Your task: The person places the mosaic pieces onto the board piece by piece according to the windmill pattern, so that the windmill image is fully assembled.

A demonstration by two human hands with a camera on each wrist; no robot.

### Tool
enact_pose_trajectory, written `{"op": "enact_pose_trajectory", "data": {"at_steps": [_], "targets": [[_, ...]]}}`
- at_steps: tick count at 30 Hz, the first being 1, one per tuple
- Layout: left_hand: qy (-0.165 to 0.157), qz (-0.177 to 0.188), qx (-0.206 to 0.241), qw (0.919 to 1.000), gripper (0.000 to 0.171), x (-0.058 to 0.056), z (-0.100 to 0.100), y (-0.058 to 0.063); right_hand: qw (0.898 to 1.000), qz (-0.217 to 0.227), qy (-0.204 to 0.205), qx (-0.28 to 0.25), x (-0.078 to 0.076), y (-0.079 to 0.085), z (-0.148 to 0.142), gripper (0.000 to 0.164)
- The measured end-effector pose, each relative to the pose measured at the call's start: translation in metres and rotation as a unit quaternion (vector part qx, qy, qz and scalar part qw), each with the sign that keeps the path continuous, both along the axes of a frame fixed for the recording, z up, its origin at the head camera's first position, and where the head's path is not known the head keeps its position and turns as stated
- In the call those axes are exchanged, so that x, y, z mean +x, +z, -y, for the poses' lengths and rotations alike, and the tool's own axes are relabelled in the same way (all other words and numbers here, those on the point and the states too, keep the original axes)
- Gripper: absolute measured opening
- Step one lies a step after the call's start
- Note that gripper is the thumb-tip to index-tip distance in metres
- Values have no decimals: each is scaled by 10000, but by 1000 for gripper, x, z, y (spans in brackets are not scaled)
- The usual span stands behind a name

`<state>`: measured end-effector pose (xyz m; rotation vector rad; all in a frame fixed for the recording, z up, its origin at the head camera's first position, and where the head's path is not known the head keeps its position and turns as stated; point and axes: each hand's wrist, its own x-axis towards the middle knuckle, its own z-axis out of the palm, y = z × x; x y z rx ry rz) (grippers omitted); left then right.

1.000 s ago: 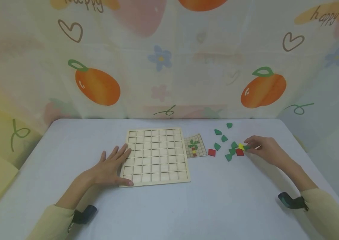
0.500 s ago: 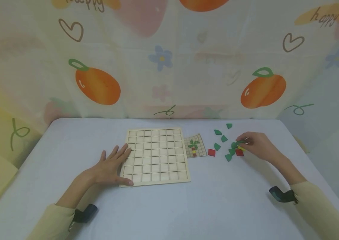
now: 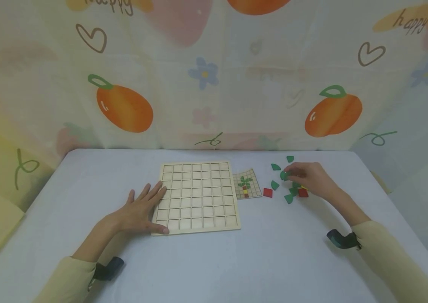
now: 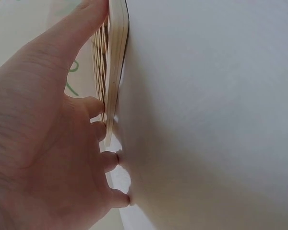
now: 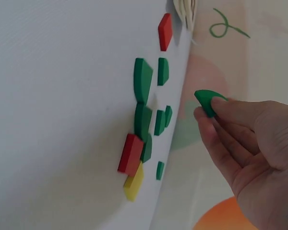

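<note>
My left hand (image 3: 134,213) rests with spread, straight fingers along the left edge of a wooden grid board (image 3: 196,196); the thumb lies on the near corner. In the left wrist view the board's pale edge (image 4: 116,62) runs beside the thumb and fingers. My right hand (image 3: 314,177) pinches a green quarter-circle tile (image 5: 209,99) between thumb and fingertips, held above the table. Below it lie several more green tiles (image 5: 143,80), a red square tile (image 5: 130,154) and a yellow tile (image 5: 133,183), which the hand partly covers in the head view.
A small pattern card (image 3: 254,190) leans out from the board's right edge, printed with green, red and yellow shapes. Another red square tile (image 3: 268,192) lies just right of it. A printed cloth (image 3: 214,105) hangs behind the white table (image 3: 214,265).
The right hand has lifted the green tile off the cluster and carried it leftward, over the other tiles. The left hand stays in place on the board.
</note>
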<state>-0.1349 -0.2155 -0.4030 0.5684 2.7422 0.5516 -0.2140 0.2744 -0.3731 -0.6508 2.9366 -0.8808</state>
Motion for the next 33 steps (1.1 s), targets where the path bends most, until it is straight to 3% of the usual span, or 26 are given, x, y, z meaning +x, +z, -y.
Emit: {"op": "enact_pose_trajectory", "data": {"at_steps": [13, 19, 33], "targets": [[-39, -13, 52, 10000, 123, -2, 0, -5, 9997, 87, 2, -216, -9, 2, 27, 20], [-43, 5, -4, 10000, 123, -3, -2, -3, 9997, -103, 12, -221, -12, 2, 38, 17], [-27, 30, -42, 10000, 123, -1, 0, -1, 9973, -102, 361, -628, -23, 2, 78, 12]]}}
